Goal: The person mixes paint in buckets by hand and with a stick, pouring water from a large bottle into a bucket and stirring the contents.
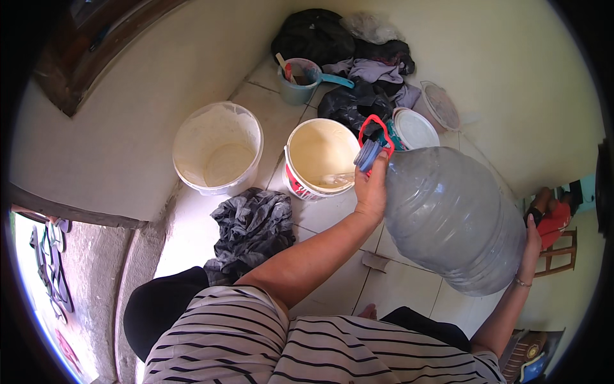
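A large clear plastic water jug (451, 214) lies tilted on its side in the air, its neck pointing left. My left hand (372, 189) is closed round the neck, beside the blue collar (367, 155) and the red carrying loop (368, 120). At the jug's base, my right hand (532, 246) presses against the bottom and supports it. Just left of the neck stands a white bucket (298, 182) with red print and cream-coloured contents. Something clear glints inside its near right edge; whether it is running water I cannot tell.
A translucent bucket (249, 174) coated with whitish residue stands left, a crumpled dark cloth (252, 224) below it. Behind are a turquoise dipper (296, 95) holding tools, black bags (313, 38) and a white-lidded tub (416, 130). A person in red (554, 224) is far right.
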Demonstrator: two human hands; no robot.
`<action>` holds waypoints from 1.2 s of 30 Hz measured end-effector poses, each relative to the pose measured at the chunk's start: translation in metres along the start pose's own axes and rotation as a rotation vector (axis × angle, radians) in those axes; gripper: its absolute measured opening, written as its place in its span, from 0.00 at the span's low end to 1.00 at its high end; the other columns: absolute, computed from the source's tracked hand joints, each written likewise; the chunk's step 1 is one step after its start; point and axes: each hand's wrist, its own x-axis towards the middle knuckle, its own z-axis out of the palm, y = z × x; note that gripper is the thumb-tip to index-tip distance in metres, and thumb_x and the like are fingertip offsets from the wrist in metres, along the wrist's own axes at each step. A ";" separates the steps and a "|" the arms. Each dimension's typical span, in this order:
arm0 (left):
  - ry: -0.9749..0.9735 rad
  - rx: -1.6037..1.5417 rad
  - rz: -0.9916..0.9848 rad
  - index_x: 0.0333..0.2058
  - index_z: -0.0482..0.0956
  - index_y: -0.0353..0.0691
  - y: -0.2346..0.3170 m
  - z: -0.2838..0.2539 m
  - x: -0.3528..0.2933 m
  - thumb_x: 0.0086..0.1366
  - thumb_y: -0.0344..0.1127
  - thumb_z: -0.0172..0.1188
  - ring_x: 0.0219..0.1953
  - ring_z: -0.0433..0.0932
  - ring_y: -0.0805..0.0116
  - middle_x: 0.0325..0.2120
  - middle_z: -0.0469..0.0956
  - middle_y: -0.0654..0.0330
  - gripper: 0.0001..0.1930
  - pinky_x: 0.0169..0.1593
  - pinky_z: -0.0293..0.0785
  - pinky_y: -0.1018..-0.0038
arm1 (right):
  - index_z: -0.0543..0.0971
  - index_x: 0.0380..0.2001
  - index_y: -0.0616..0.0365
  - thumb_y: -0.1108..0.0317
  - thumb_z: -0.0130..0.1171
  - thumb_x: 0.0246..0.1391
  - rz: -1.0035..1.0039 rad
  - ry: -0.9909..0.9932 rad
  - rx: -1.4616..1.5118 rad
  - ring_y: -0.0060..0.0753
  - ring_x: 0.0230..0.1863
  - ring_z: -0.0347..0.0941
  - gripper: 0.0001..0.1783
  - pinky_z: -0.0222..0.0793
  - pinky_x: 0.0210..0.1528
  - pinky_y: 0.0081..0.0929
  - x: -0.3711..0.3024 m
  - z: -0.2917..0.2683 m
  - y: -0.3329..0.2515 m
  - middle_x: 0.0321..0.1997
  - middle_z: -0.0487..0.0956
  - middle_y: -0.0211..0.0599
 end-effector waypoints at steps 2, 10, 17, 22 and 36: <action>-0.002 -0.002 0.006 0.42 0.71 0.35 0.000 -0.001 0.001 0.58 0.46 0.57 0.39 0.68 0.74 0.37 0.72 0.62 0.21 0.47 0.63 0.78 | 0.71 0.49 0.71 0.55 0.43 0.60 -0.009 -0.004 0.000 0.26 0.47 0.68 0.27 0.59 0.53 0.21 0.001 -0.001 0.001 0.47 0.74 0.40; -0.006 0.013 0.000 0.41 0.71 0.36 -0.002 -0.004 0.003 0.58 0.48 0.56 0.39 0.67 0.74 0.37 0.71 0.62 0.21 0.47 0.62 0.78 | 0.73 0.47 0.70 0.56 0.45 0.60 -0.007 0.016 -0.012 0.24 0.44 0.68 0.25 0.59 0.51 0.19 0.006 -0.005 0.003 0.45 0.74 0.38; -0.001 -0.002 -0.029 0.42 0.71 0.36 -0.004 -0.004 0.003 0.58 0.48 0.56 0.39 0.67 0.73 0.37 0.71 0.62 0.21 0.47 0.62 0.78 | 0.74 0.45 0.71 0.56 0.46 0.59 -0.021 0.037 0.027 0.22 0.42 0.68 0.25 0.61 0.49 0.19 0.001 0.001 -0.004 0.42 0.75 0.36; 0.006 0.012 -0.004 0.41 0.71 0.36 -0.003 -0.003 0.003 0.58 0.48 0.56 0.39 0.67 0.74 0.36 0.71 0.62 0.21 0.47 0.62 0.78 | 0.74 0.44 0.71 0.56 0.47 0.59 -0.043 0.077 -0.003 0.21 0.41 0.68 0.24 0.61 0.47 0.19 0.003 0.000 -0.001 0.40 0.75 0.34; -0.019 -0.010 -0.001 0.40 0.72 0.36 0.001 0.000 0.004 0.58 0.46 0.56 0.38 0.66 0.75 0.35 0.71 0.63 0.19 0.46 0.62 0.78 | 0.73 0.47 0.71 0.57 0.46 0.59 -0.013 0.015 0.009 0.23 0.44 0.68 0.25 0.59 0.51 0.18 0.006 -0.007 0.007 0.44 0.74 0.35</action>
